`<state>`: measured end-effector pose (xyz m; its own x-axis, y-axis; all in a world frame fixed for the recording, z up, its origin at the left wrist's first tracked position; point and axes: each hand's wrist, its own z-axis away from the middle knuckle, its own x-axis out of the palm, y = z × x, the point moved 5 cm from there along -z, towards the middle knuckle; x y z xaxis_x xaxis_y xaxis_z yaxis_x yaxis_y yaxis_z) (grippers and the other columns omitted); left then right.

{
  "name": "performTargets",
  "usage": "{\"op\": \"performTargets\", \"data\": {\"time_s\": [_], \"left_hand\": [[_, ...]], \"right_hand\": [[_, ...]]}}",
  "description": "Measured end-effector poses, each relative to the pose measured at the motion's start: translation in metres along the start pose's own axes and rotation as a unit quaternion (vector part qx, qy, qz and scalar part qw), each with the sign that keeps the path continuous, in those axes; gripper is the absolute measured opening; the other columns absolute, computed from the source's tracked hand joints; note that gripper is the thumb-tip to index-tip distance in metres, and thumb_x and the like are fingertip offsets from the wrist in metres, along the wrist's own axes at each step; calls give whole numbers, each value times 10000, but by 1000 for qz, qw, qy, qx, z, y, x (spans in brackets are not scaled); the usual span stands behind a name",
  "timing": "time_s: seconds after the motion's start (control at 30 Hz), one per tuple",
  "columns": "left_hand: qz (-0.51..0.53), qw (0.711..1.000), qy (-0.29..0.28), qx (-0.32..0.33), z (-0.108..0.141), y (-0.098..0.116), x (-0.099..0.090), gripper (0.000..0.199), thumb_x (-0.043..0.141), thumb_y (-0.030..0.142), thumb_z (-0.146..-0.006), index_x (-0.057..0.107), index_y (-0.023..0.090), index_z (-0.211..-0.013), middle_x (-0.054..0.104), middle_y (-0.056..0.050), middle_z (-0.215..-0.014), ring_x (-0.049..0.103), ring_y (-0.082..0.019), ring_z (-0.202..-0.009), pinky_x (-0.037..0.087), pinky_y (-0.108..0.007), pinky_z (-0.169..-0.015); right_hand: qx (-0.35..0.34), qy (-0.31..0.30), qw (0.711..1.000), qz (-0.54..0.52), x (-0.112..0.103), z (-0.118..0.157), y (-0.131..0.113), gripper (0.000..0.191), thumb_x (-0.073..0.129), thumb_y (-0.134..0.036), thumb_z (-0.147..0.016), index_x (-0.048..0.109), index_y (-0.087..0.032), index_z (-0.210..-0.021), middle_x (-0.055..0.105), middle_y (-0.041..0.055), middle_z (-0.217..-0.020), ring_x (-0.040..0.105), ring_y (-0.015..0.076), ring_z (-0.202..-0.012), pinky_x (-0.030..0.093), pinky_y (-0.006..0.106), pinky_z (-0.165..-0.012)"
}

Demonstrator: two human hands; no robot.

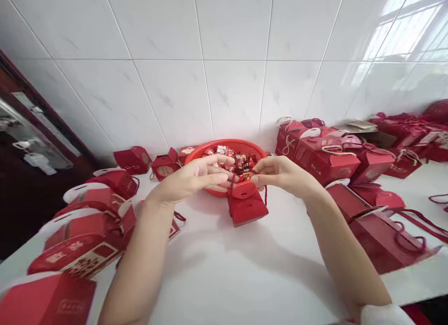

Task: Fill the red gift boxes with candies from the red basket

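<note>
1. The white worktop [217, 287] spread before you, carrying everything in red.
2. To your right stood a crowd of red gift boxes [329, 166] with cord handles. The front of one bore a line of pale characters, too small to read; its top carried two larger ones that looked like 歡喜.
3. To your left was a second row of boxes [119, 182], some with rounded white-backed flaps. Near the front, a bag-like red box [75, 256] showed a bold dark emblem beside a pale-framed panel, neither clearly legible. The nearest box [52, 299] had a small framed line of writing, also unreadable.
4. The red plastic basket [261, 152] sat against the tiled wall, just beyond your hands.
5. Your left hand [196, 178] had its fingertips bent around the cord above the box. Your right hand [280, 175] held thumb and forefinger nearly together at the other side; whether they gripped the cord could not be told.
6. Between and just below your hands, in front of the basket, was the small red box [248, 210]. It was tilted, with slanting folded faces, a rounded flap, small slots and no readable lettering. Whether its base touched the worktop was unclear.
7. A little box [165, 170] left of the basket wore a round gold emblem.
8. Shiny wrapped sweets [241, 162], mostly red, filled the basket; their print was too fine to read.
9. The dark red cord [265, 195] rose from both sides of your box.
</note>
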<state>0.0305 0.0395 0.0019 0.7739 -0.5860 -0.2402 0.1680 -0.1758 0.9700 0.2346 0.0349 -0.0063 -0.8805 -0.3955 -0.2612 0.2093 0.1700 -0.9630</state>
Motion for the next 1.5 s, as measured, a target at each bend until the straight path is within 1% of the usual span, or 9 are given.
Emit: {"op": "performTargets", "data": {"time_s": [0.23, 0.47, 0.57, 0.67, 0.8, 0.9, 1.07, 1.27, 1.5], "left_hand": [[-95, 991, 47, 82, 11, 20, 33, 660, 716, 405, -871, 469, 358, -1481, 582, -59, -1461, 462, -321, -1417, 509, -451, -1081], [-175, 955, 163, 174, 4, 23, 38, 577, 702, 415, -856, 540, 287, -1395, 654, -68, -1319, 591, -283, -1275, 524, -431, -1056], [-264, 928, 217, 145, -4, 15, 39, 703, 764, 485, -774, 516, 261, -1393, 596, -93, -1361, 567, -314, -1275, 501, -483, -1065], [-319, 920, 206, 98, -14, 3, 46, 778, 781, 526, -737, 492, 259, -1408, 560, -109, -1397, 530, -354, -1301, 488, -510, -1055], [-288, 940, 134, 123, -21, -2, 62, 473, 684, 432, -849, 577, 242, -1269, 664, -67, -1218, 637, -291, -1122, 550, -422, -942], [-269, 947, 111, 140, -21, -3, 68, 512, 648, 434, -884, 540, 247, -1348, 627, -76, -1332, 596, -301, -1222, 517, -435, -1017], [-231, 953, 91, 175, -18, -4, 65, 769, 610, 504, -918, 263, 320, -1579, 350, -50, -1628, 315, -307, -1500, 346, -452, -1205], [-235, 943, 164, 172, -34, -14, 30, 558, 637, 512, -863, 572, 265, -1359, 566, -61, -1459, 513, -292, -1360, 440, -440, -1135], [-209, 945, 230, 104, -61, -60, -18, 462, 674, 546, -742, 726, 209, -1053, 719, -89, -1219, 617, -311, -1219, 474, -457, -1086]], "right_hand": [[-56, 34, 998, -10, 18, 3, -1, 312, 781, -313, -718, 545, -214, -898, 611, -33, -698, 606, 170, -695, 471, 294, -630], [-115, 151, 981, -27, 13, 4, -12, 45, 626, -195, -734, 590, -181, -758, 645, 0, -720, 615, 146, -671, 495, 283, -650], [-122, 195, 972, -49, 9, 5, -16, 80, 655, -221, -720, 589, -179, -740, 661, 9, -734, 630, 154, -691, 509, 285, -662], [-139, 212, 964, -78, 9, 8, -20, 111, 673, -236, -723, 580, -182, -752, 672, 12, -732, 656, 166, -715, 528, 296, -690], [-148, 216, 959, -111, 11, 15, -23, 168, 689, -264, -753, 536, -195, -765, 670, 0, -689, 669, 167, -700, 549, 310, -713], [-158, 234, 953, -115, 6, 22, -26, 196, 672, -299, -800, 498, -210, -800, 646, -23, -647, 651, 153, -657, 546, 308, -703], [-208, 350, 912, -50, -38, 49, -48, 206, 661, -307, -846, 467, -240, -867, 580, -54, -634, 583, 129, -522, 490, 285, -565], [-228, 484, 842, 68, -119, 92, -76, 154, 617, -191, -870, 477, -253, -854, 537, -38, -616, 493, 117, -470, 428, 296, -506], [-152, 531, 823, 134, -173, 115, -42, 163, 597, -138, -780, 483, -255, -786, 530, -45, -549, 482, 142, -464, 443, 315, -534]]}}
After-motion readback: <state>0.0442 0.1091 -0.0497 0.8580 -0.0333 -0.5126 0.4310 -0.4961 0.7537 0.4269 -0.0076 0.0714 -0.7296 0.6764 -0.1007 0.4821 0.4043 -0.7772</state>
